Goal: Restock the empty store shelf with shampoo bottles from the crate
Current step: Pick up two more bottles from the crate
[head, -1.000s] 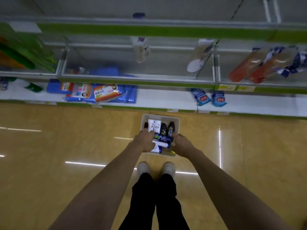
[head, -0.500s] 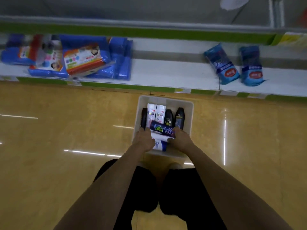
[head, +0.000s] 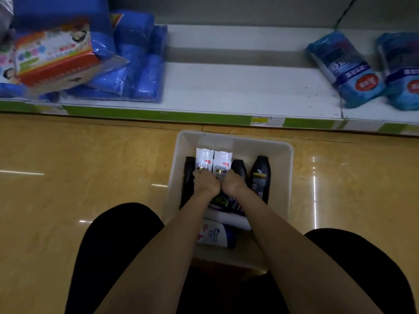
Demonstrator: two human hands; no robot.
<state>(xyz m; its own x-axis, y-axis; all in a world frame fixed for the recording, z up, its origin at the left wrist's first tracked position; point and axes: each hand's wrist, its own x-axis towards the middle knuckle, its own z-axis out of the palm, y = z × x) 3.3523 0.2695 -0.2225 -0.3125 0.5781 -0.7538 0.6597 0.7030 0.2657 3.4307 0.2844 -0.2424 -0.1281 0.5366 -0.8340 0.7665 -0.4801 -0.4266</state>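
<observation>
The white plastic crate [head: 281, 177] sits on the tan floor [head: 90, 166], directly in front of the bottom shelf [head: 238, 87] and between the person's knees.

Crate contents:
- Two white CLEAR shampoo bottles stand side by side at the far middle: the left white bottle [head: 203, 160] and the right white bottle [head: 223, 162], touching each other.
- A black bottle [head: 187, 184] stands against the left wall.
- A second black bottle [head: 240, 169] stands just right of the white pair, partly hidden by the right hand.
- A third black bottle [head: 260, 177] with a yellow band stands near the right wall.
- A dark bottle with green print [head: 223, 200] lies flat beneath the wrists.
- A white and blue bottle [head: 215, 234] lies flat at the near end.

Hand state:
- The left hand [head: 206, 182] is lowered into the crate with its fingers curled onto the lower part of the left white bottle.
- The right hand [head: 233, 182] is lowered beside it with its fingers curled onto the lower part of the right white bottle.
- The two hands touch at the knuckles. Whether either grip closes fully around its bottle cannot be told, as the fingertips are hidden.

Shelf state:
- Blue wrapped packs [head: 136, 60] and a colourful printed pack [head: 54, 53] lie at the left end.
- Two blue pouches [head: 347, 66] lie at the right end.
- The white middle section directly behind the crate holds no shampoo bottles.
</observation>
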